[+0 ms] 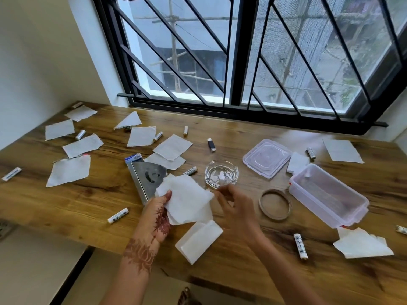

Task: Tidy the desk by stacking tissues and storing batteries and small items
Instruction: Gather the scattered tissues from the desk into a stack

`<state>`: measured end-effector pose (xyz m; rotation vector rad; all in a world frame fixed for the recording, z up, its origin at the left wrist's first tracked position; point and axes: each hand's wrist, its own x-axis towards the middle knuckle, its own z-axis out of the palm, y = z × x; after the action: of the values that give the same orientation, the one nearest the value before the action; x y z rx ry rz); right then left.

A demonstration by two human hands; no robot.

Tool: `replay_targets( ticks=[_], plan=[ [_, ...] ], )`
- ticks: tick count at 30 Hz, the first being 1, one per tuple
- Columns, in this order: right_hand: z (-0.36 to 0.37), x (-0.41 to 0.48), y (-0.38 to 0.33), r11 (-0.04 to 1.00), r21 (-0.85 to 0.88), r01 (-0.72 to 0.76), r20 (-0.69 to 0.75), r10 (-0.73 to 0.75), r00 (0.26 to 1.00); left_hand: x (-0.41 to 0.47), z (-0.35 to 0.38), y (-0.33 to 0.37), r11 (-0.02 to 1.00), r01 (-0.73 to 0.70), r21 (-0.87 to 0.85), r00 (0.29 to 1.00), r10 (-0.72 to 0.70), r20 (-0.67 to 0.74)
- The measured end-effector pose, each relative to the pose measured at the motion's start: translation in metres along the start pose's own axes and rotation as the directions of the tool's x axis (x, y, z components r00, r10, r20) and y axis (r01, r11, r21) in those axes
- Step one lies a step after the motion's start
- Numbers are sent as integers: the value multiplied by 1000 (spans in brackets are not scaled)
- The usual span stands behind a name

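Your left hand (161, 208) pinches a small sheaf of tissues (187, 200) by its left edge, thumb on top, held just above the desk (242, 271) near the metal holder (146, 179), probably so the sheets can be squared before joining a stack. Your right hand (235, 211) sits at the sheaf's right corner, fingers curled and blurred (I cannot tell whether it grips the paper). Both forearms angle inward from the near edge. More tissues lie scattered to the left, batteries such as one at (117, 215) lie loose, and the open plastic box (328, 194) waits at right.
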<state>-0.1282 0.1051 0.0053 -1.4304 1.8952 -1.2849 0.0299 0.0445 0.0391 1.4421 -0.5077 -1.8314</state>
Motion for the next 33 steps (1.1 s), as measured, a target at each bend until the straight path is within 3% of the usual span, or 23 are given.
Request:
replay_targets(
  ticks=[5,12,18,24,28,30,33],
  plan=[
    [-5,-21,21,972,-138,-189,214,215,953,6,-8,4,1000,-12,9,997,13,-80],
    [4,-26,18,935,-189,-301,302,347,888,8,-12,5,998,2,66,992,7,-128],
    [-4,-20,16,898,27,-439,283,414,865,8,-15,3,999,-3,45,993,8,-117],
    [-31,-3,22,734,382,-561,222,517,827,1,-8,6,999,-30,24,997,32,-67],
    [-50,13,32,579,658,-481,62,595,801,-4,-1,7,996,-79,-51,997,80,21],
    [-57,21,27,597,713,-368,-93,600,794,-2,2,4,994,-75,-82,993,82,85],
    [-61,22,8,741,649,-173,-292,453,843,-3,12,-3,996,-37,-87,984,51,169]
  ],
)
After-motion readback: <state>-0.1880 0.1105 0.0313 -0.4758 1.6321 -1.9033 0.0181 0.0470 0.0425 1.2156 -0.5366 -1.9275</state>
